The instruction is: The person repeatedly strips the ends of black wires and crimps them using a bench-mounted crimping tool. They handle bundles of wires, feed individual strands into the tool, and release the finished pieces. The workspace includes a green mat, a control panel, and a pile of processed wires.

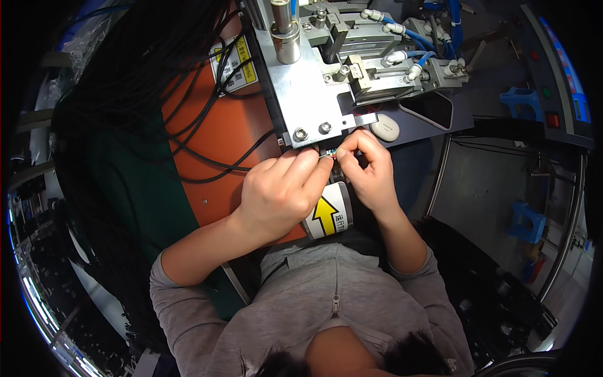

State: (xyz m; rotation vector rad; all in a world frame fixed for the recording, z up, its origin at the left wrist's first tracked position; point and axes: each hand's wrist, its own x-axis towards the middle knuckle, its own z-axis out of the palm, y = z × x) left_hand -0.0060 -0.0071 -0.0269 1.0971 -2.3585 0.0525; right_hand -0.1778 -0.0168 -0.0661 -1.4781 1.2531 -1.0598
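Note:
At the front edge of the silver metal machine plate [308,94], my left hand [276,191] is closed, its thumb and fingers pinched at a small white-and-blue piece [330,152]. From the other side my right hand [369,171] pinches the same spot with thumb and forefinger. The piece is tiny and partly covered by fingertips, so its exact kind cannot be made out. Just below the hands is a white label with a yellow arrow [325,215] on a rounded part. Several black cables [213,164] run across the orange panel [210,135] toward my left hand.
Pneumatic cylinders [377,63] with blue tubes stand behind the plate. A white rounded case [385,127] and a phone [433,110] lie to the right. Thick black cable bundles [125,81] hang at left. Blue stools [526,222] and a control panel with a red button [552,120] are far right.

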